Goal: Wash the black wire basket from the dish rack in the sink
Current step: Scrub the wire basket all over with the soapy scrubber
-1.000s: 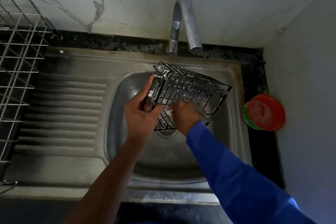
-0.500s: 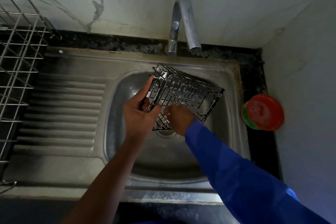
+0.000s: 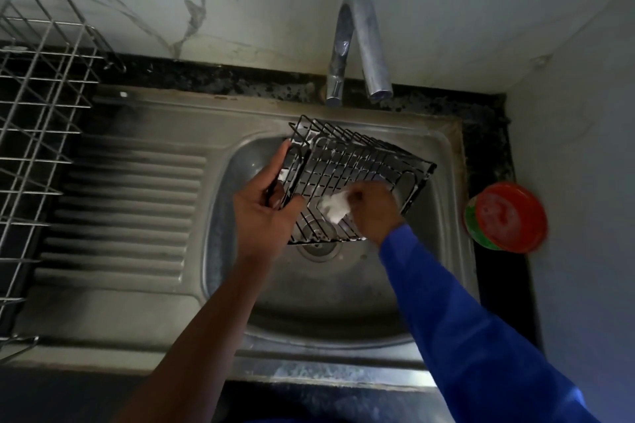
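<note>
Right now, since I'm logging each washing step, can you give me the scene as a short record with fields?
basket: black wire, tilted, held over the sink
left hand: grips the basket's left end
right hand: holds a white foamy pad against the basket's wires
tap: no stream visible
left of sink: metal dish rack
right of sink: red round tub on the dark counter
</note>
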`<act>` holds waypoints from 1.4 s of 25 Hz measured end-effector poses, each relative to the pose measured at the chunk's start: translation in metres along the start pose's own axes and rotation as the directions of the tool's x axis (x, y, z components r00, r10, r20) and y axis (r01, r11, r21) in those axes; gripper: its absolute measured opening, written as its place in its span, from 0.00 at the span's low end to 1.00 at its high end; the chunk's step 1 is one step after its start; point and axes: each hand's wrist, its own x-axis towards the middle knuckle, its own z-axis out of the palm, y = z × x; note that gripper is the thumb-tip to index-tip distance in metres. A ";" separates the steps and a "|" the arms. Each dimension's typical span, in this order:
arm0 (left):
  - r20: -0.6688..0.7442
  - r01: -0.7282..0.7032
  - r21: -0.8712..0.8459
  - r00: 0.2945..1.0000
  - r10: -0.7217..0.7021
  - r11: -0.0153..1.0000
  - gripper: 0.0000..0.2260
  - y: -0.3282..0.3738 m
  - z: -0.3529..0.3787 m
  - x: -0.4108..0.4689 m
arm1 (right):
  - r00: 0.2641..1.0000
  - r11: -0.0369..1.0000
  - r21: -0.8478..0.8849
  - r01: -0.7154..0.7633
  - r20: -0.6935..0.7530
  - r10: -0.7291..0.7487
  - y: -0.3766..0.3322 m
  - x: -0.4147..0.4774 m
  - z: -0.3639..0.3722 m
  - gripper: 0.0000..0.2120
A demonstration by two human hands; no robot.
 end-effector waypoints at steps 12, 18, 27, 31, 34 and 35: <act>-0.041 0.004 0.027 0.999 -0.003 1.000 0.31 -0.011 -0.002 0.003 | 0.967 0.960 -0.118 0.254 0.050 -0.250 -0.021 -0.049 0.020 0.08; 0.052 -0.019 -0.015 0.998 0.019 1.000 0.33 -0.006 0.010 -0.007 | 0.974 0.948 -0.251 0.195 0.163 -0.157 -0.027 -0.009 0.036 0.14; 0.014 0.015 -0.117 1.000 -0.013 0.993 0.30 -0.020 0.004 -0.004 | 0.973 0.969 -0.176 0.173 0.180 -0.142 -0.017 -0.012 0.025 0.08; 0.041 0.048 -0.207 0.998 -0.041 0.977 0.28 -0.030 -0.004 0.001 | 0.988 0.984 -0.095 0.150 0.049 -0.145 -0.017 -0.012 0.001 0.10; 0.000 0.044 -0.216 0.999 -0.045 0.975 0.27 -0.027 -0.004 0.005 | 0.966 0.950 -0.178 0.258 0.055 -0.252 -0.026 -0.043 0.014 0.14; -0.004 0.029 -0.218 1.000 -0.031 0.976 0.27 -0.026 -0.002 0.006 | 0.955 0.922 -0.254 0.291 0.128 -0.266 -0.031 -0.048 0.025 0.16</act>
